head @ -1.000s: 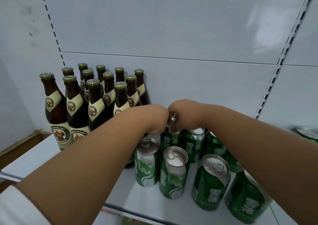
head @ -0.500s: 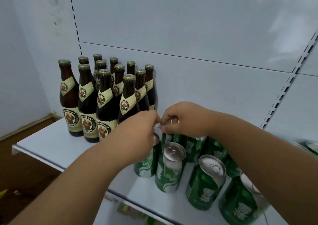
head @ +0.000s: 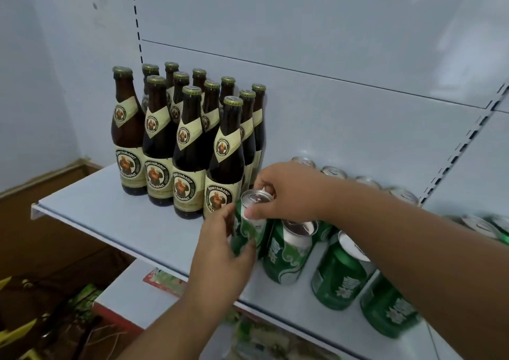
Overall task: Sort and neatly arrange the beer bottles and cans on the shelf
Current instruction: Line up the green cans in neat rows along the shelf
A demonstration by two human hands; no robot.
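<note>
here the green can (head: pixel 249 223) stands upright between both hands, its long axis vertical, the right hand (head: pixel 289 191) pinching its top rim from above and the left hand (head: pixel 223 252) curled around its lower body, the brown bottles (head: pixel 190 150) just beyond the left fingers.

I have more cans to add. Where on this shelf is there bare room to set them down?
Bare shelf lies left of and in front of the brown bottles, up to the front lip. A narrower strip runs along the front edge before the green cans. It is crowded between bottles and cans, where both hands hold one can.
</note>
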